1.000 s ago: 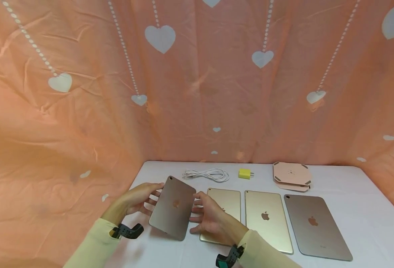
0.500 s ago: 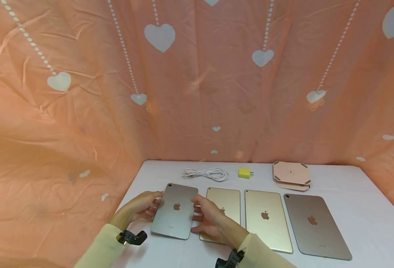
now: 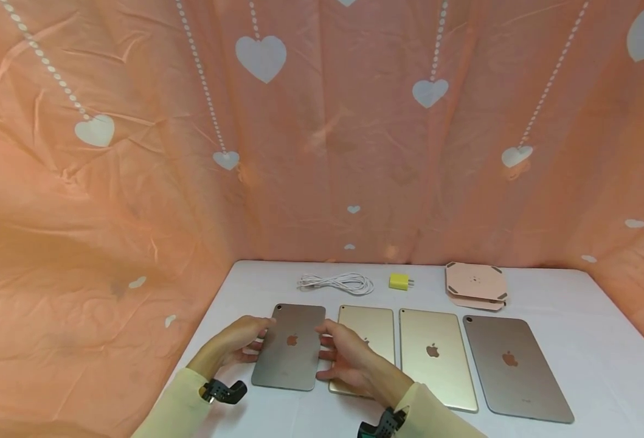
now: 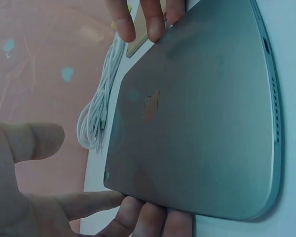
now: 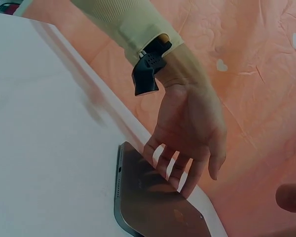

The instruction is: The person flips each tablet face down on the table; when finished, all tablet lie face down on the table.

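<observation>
A grey tablet (image 3: 287, 365) lies back up on the white table, its apple logo showing. Along its left edge, the fingertips of my left hand (image 3: 235, 342) touch the side, and the thumb stands clear of it in the left wrist view. My right hand (image 3: 349, 359) is at the opposite edge; several of its fingers (image 4: 153, 22) reach that side in the left wrist view. Partly behind the right hand lies a smaller gold tablet (image 3: 373, 325). Neither hand curls round the grey tablet.
Right of the hands lie a larger gold tablet (image 3: 436, 371) and another grey tablet (image 3: 519, 380). Along the back are a coiled white cable (image 3: 338, 283), a yellow plug adapter (image 3: 398, 281) and a pink folded stand (image 3: 476, 283). An orange curtain (image 3: 322, 182) hangs behind.
The grey tablet, tilted up off the table between both hands earlier, has come down flat and straightened beside the gold one. My left hand has moved slightly down and right with it.
</observation>
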### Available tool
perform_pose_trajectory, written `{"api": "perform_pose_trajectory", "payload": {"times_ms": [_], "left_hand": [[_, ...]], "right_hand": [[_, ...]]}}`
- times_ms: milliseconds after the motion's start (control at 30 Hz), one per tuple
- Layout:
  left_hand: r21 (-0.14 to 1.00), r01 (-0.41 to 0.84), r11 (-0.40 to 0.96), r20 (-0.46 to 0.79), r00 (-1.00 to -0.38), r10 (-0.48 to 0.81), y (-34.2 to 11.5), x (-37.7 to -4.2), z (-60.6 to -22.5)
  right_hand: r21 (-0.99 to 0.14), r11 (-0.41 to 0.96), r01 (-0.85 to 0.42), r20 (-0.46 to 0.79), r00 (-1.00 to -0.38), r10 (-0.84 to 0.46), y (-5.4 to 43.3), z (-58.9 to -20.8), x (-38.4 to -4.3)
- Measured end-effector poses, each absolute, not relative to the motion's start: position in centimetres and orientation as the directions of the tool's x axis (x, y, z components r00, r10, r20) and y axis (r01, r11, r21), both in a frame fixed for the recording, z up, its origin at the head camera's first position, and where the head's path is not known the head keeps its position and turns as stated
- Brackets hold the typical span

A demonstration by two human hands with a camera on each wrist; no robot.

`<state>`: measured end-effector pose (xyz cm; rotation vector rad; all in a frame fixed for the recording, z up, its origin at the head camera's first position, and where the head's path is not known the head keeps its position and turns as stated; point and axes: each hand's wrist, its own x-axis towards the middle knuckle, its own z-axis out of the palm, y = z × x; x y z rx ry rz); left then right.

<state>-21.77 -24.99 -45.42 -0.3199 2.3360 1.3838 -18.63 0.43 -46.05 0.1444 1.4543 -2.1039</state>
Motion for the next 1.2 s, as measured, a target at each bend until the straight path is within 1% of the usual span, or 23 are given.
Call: {"api": "perform_pose_trajectory", "payload": {"times_ms": [267,333,467,567,667,733,800,867,900,933,1000,1033,1067,1100,1200], "left_hand": [[0.767,-0.303,0.565,-0.386,-0.922,0.029,-24.5,-21.7,-45.2],[0.768,-0.274,0.578,-0.363,-0.931,0.04,-24.5,-21.6,-45.0],[0.779,-0.231,0.583,-0.318,-0.947,0.05,-24.5,-20.8,-44.1],[0.797,-0.185,0.575,-0.269,-0.961,0.062,-24.8,-20.1,-42.9],[0.77,-0.097,0.631,-0.177,-0.982,0.065,-25.2,-19.7,-41.4],[0.732,-0.029,0.681,-0.101,-0.993,0.066,-25.6,-19.4,-40.0],[0.685,0.035,0.727,-0.022,-0.997,0.069,-26.2,-19.1,-38.2],[0.65,0.096,0.754,0.054,-0.995,0.08,-26.9,-18.8,-36.2],[0.635,0.124,0.763,0.085,-0.992,0.09,-27.3,-18.6,-35.1],[0.616,0.149,0.774,0.115,-0.988,0.098,-27.7,-18.4,-34.1],[0.568,0.221,0.792,0.204,-0.971,0.125,-28.6,-18.2,-32.3],[0.529,0.25,0.811,0.252,-0.959,0.132,-29.0,-18.1,-31.4],[0.479,0.277,0.833,0.306,-0.942,0.138,-29.3,-18.0,-30.7],[0.414,0.305,0.858,0.365,-0.919,0.15,-29.7,-17.9,-30.1],[0.24,0.343,0.908,0.522,-0.834,0.178,-30.4,-17.9,-29.2]], "right_hand": [[-0.833,-0.223,0.507,-0.38,-0.816,-0.435,1.7,-45.9,-18.4],[-0.839,-0.212,0.502,-0.372,-0.811,-0.451,3.0,-45.7,-18.1],[-0.876,-0.178,0.448,-0.315,-0.812,-0.491,7.0,-44.8,-17.3],[-0.918,-0.16,0.363,-0.229,-0.814,-0.534,11.1,-43.6,-16.6],[-0.95,-0.179,0.256,-0.111,-0.814,-0.57,15.9,-42.3,-16.0],[-0.972,-0.18,0.153,-0.02,-0.811,-0.584,19.2,-41.4,-15.6],[-0.987,-0.157,0.022,0.073,-0.817,-0.572,22.5,-40.5,-15.2],[-0.985,-0.068,-0.157,0.169,-0.83,-0.531,25.5,-39.5,-14.9],[-0.968,0.016,-0.252,0.211,-0.843,-0.494,26.8,-38.8,-14.7],[-0.933,0.106,-0.343,0.262,-0.853,-0.452,28.1,-38.3,-14.5],[-0.82,0.337,-0.462,0.35,-0.872,-0.343,30.4,-37.2,-14.2],[-0.748,0.457,-0.482,0.393,-0.875,-0.282,31.5,-36.7,-14.0],[-0.674,0.564,-0.477,0.431,-0.874,-0.223,32.4,-36.3,-13.8],[-0.595,0.651,-0.47,0.479,-0.859,-0.182,33.4,-35.9,-13.7],[-0.417,0.812,-0.408,0.578,-0.809,-0.109,35.8,-35.4,-13.6]]}}
